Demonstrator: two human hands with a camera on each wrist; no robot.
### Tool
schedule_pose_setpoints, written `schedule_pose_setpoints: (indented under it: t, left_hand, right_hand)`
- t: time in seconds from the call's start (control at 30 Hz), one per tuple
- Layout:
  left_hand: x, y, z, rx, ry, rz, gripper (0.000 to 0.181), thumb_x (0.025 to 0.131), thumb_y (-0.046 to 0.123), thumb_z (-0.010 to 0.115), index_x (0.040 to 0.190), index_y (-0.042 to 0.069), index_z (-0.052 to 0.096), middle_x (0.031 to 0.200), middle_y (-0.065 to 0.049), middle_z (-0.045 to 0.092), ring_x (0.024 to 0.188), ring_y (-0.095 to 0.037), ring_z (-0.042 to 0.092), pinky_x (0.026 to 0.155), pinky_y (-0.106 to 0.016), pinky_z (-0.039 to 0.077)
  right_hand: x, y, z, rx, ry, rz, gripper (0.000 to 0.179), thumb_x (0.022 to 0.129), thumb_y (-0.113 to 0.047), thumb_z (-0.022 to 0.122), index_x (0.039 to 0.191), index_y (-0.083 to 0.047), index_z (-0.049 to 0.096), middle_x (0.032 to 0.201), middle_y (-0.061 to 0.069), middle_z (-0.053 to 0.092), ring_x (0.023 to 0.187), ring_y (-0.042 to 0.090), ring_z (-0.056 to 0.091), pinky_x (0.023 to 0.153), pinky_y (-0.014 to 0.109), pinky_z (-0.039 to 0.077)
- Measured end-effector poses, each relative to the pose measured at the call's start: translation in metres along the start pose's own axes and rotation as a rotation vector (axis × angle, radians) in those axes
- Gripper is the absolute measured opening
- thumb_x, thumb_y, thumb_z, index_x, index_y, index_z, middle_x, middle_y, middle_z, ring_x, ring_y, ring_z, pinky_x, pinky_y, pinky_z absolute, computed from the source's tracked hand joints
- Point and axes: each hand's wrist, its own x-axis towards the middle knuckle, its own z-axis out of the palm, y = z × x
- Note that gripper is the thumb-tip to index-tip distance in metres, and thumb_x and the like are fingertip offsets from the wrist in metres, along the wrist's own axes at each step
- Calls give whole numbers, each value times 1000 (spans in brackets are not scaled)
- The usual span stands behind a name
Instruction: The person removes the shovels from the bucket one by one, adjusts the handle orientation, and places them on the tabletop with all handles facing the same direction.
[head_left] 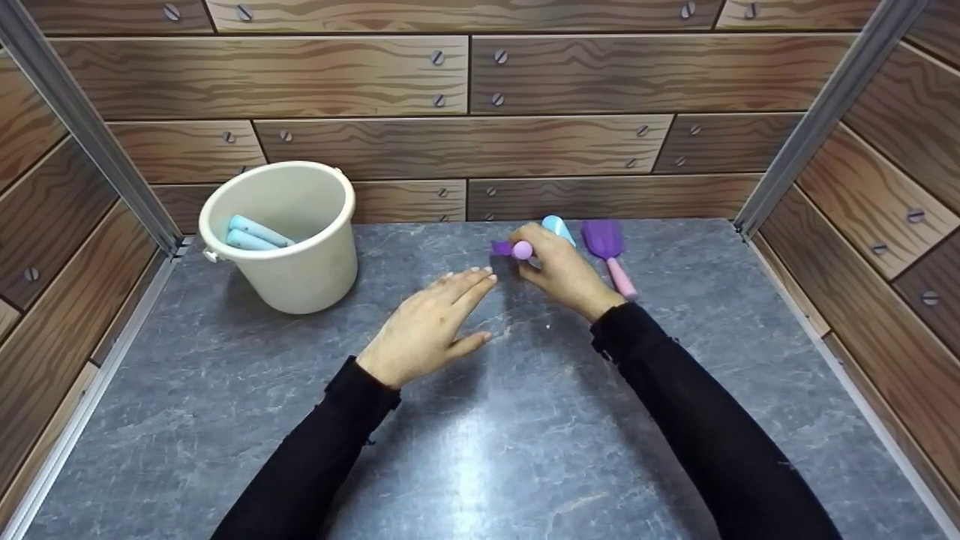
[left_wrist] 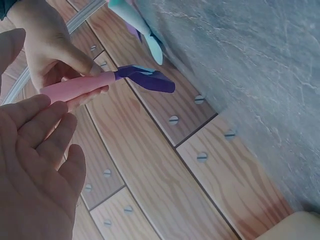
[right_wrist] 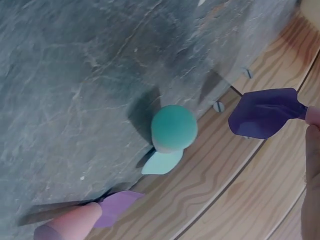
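Observation:
My right hand (head_left: 564, 271) grips the pink handle of a small toy shovel (left_wrist: 77, 87), held above the table. Its purple blade (right_wrist: 265, 114) points leftward in the head view. Lower and to the left, my left hand (head_left: 424, 324) is spread with straight fingers, palm down. In the left wrist view its fingertips (left_wrist: 59, 107) overlap the handle's end. Just behind the right hand, a turquoise shovel (right_wrist: 174, 129) lies by the back wall, partly hidden in the head view. Beside it rests another purple-bladed shovel (head_left: 602, 238) with a pink handle.
A cream bucket (head_left: 311, 277) stands at the back left, with two light-blue handles (head_left: 255, 232) inside it. Wood-patterned walls (head_left: 360, 79) with metal corner strips enclose the grey marbled table (head_left: 480, 450) at the back and sides.

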Motion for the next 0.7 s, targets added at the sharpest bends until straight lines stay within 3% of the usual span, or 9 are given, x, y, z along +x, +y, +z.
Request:
schedule_pose_setpoints:
  t: [0.2, 0.4, 0.7]
  left_hand:
    - [-1, 0, 4, 27, -52, -3, 82, 119, 52, 67, 181, 5, 41, 187, -14, 48, 175, -33, 48, 148, -53, 38]
    - [-2, 2, 5, 12, -49, -4, 82, 117, 49, 73, 180, 5, 44, 185, -15, 51, 174, -34, 50, 148, -55, 38]
    - [-2, 2, 3, 15, -60, -2, 82, 118, 51, 70, 180, 5, 43, 186, -16, 50, 173, -36, 50, 148, -55, 36]
  right_hand:
    - [3, 10, 4, -1, -2, 53, 28, 96, 14, 78, 120, 2, 69, 123, 25, 78, 123, 44, 76, 116, 60, 63]
    - [5, 15, 9, -25, 15, 77, 26, 94, 14, 79, 113, 0, 67, 119, 24, 78, 118, 45, 76, 110, 61, 63]
    - [7, 23, 12, -21, 42, 131, 26, 93, 15, 77, 112, 2, 68, 119, 26, 78, 118, 47, 75, 111, 62, 63]
